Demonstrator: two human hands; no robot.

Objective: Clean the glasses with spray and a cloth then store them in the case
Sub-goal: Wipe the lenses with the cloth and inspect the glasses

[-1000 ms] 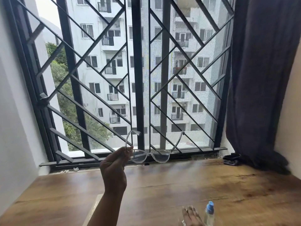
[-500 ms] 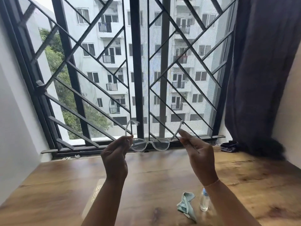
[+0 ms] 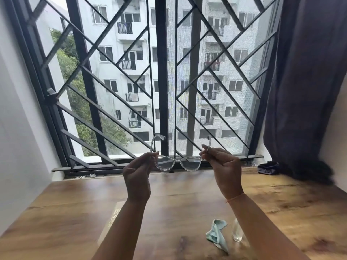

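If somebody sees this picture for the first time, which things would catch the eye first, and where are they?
First, the clear glasses, held up in the middle before the barred window, the left hand and right hand each pinching one side. Lower right on the wooden table lie a pale blue cloth and a small spray bottle. A dark curtain hangs at the right.

The bench (image 3: 65, 212) lies bare across its left side and far middle, open to a hand. Near the front right, a crumpled cloth (image 3: 216, 233) and a clear spray bottle (image 3: 237, 231) (partly behind the right forearm) stand just beside each other. A window grille (image 3: 120, 76) closes the back; a dark curtain (image 3: 309, 91) fills the far right corner.
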